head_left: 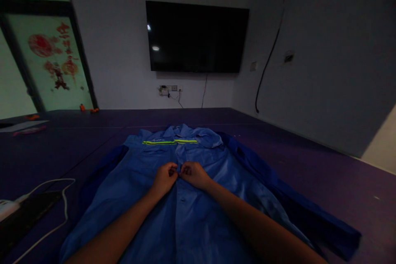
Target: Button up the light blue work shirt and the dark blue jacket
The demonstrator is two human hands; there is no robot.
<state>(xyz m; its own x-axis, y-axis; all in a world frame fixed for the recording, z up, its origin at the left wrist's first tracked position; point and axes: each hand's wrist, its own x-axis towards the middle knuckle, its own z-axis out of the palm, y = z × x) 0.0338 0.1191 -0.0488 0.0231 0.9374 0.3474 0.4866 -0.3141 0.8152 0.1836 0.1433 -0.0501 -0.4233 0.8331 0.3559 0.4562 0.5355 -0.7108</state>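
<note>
A blue work shirt (148, 214) lies spread flat on the purple floor, collar pointing away from me. Yellow-green strips cross its chest, and darker blue sleeves reach out at both sides. At the middle of the front placket, my left hand (166, 176) pinches the cloth edge. My right hand (194, 174) pinches the placket just beside it, and the fingertips of both nearly meet. Whatever button or buttonhole lies between the fingers is hidden. Below the hands, a buttonhole or button (182, 199) shows small on the placket.
A white cable (66, 202) loops from a white plug or charger (9, 208) beside a dark flat object (34, 218) at left. A television (198, 39) hangs on the far wall. A black cord (267, 62) runs down the right wall.
</note>
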